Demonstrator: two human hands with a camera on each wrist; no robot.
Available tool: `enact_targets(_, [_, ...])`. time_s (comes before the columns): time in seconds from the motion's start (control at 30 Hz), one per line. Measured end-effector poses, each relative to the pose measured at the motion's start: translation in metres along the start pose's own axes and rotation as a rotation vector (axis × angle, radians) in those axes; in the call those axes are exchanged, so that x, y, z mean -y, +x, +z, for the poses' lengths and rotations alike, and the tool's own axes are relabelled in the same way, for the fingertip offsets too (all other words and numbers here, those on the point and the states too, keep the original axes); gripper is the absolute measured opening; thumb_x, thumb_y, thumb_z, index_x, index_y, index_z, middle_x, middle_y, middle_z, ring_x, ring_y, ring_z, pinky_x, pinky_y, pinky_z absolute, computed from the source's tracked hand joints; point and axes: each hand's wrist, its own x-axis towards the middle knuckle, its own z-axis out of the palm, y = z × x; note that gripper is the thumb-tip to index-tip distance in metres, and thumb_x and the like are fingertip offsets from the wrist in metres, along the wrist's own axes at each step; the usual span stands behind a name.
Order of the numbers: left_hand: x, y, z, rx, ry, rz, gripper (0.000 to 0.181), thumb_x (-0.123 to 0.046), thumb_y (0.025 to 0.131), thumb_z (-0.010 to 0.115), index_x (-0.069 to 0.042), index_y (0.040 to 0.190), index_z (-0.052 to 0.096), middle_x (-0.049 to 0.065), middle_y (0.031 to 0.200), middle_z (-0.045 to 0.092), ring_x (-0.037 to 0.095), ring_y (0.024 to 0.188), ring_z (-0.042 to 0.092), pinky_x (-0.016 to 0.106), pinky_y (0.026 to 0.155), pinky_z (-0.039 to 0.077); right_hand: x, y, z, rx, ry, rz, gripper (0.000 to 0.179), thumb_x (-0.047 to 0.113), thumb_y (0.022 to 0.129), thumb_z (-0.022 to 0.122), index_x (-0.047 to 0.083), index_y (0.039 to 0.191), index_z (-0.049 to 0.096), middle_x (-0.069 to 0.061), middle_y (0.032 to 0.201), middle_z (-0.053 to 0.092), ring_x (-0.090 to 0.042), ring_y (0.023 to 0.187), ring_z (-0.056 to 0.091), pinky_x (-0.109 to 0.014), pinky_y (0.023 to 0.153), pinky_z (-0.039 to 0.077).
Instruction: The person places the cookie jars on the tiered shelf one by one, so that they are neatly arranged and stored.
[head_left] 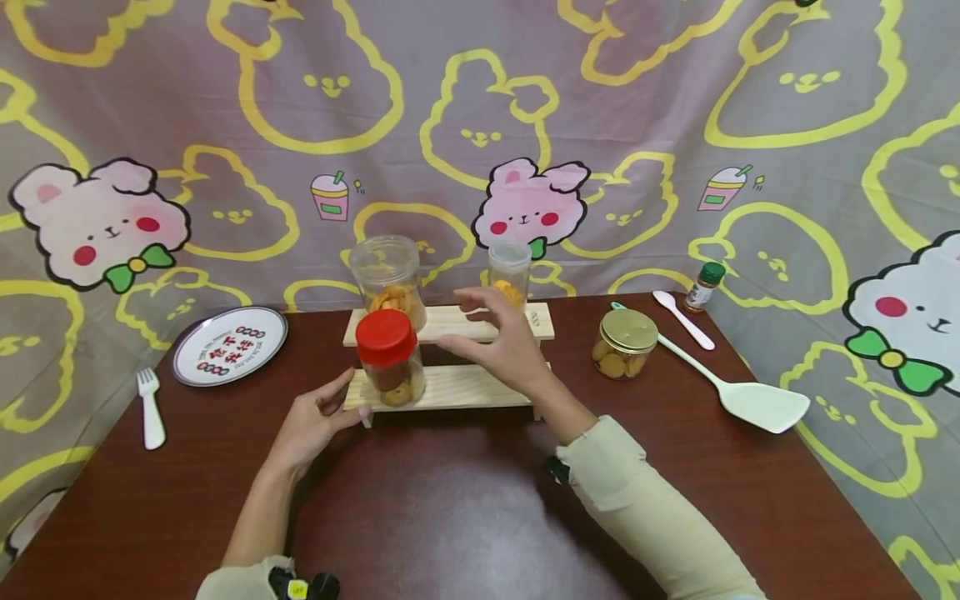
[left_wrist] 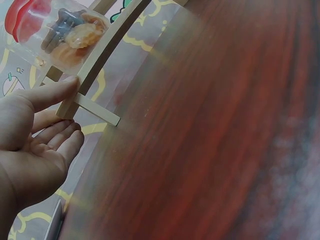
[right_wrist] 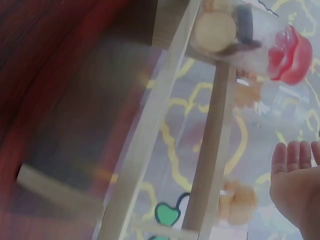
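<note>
A two-step wooden rack stands on the table. My left hand holds the left end of its lower step. In the left wrist view the thumb lies on the step's edge, with fingers beneath. On that step is a clear jar with a red lid, cookies inside. Behind it, on the upper step, sits a larger clear jar of orange snacks. My right hand hovers in front of the upper step, fingers spread and holding nothing. A slim clear jar on the upper step is partly hidden by it.
A gold-lidded cookie jar stands right of the rack. Beyond it lie a white spatula, a white spoon and a green-capped bottle. To the left are a plate and a white fork. Patterned cloth hangs behind.
</note>
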Motion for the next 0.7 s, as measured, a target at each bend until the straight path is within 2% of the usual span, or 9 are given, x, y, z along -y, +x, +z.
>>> enact_targets(0.2, [-0.001,0.000,-0.001,0.002,0.011,-0.005,0.083,-0.021,0.088,0.082,-0.005,0.156,0.038,0.013,0.160,0.035,0.029,0.146,0.032,0.013,0.097,0.042,-0.001,-0.006,-0.021,-0.044,0.024,0.032,0.056,-0.001,0.078,0.086,-0.003,0.129,0.062,-0.018,0.117,0.063,-0.041,0.112,0.059,-0.052,0.096,0.052])
enact_targets(0.3, [-0.002,-0.001,-0.002,0.002,0.021,-0.006,0.083,-0.021,0.088,0.082,-0.005,0.156,0.037,0.012,0.160,0.034,0.029,0.147,0.031,0.016,0.100,0.041,-0.001,-0.009,-0.031,-0.063,0.024,0.037,0.056,-0.002,0.079,0.085,-0.004,0.129,0.062,-0.023,0.119,0.061,-0.042,0.113,0.059,-0.053,0.096,0.051])
enact_targets(0.57, [-0.003,-0.001,0.000,0.008,0.025,-0.009,0.083,-0.022,0.089,0.081,-0.005,0.157,0.037,0.011,0.161,0.033,0.029,0.147,0.031,0.029,0.109,0.037,-0.003,-0.017,-0.054,-0.122,0.028,0.040,0.056,-0.012,0.079,0.080,-0.015,0.129,0.057,-0.033,0.125,0.057,-0.048,0.114,0.055,-0.061,0.099,0.046])
enact_targets(0.7, [-0.003,-0.001,0.000,0.010,0.024,-0.011,0.083,-0.022,0.089,0.082,-0.006,0.157,0.037,0.011,0.161,0.033,0.029,0.147,0.030,0.032,0.110,0.036,0.009,-0.021,-0.064,-0.133,0.006,0.039,0.052,-0.016,0.080,0.077,-0.020,0.127,0.055,-0.037,0.124,0.055,-0.050,0.113,0.054,-0.065,0.098,0.044])
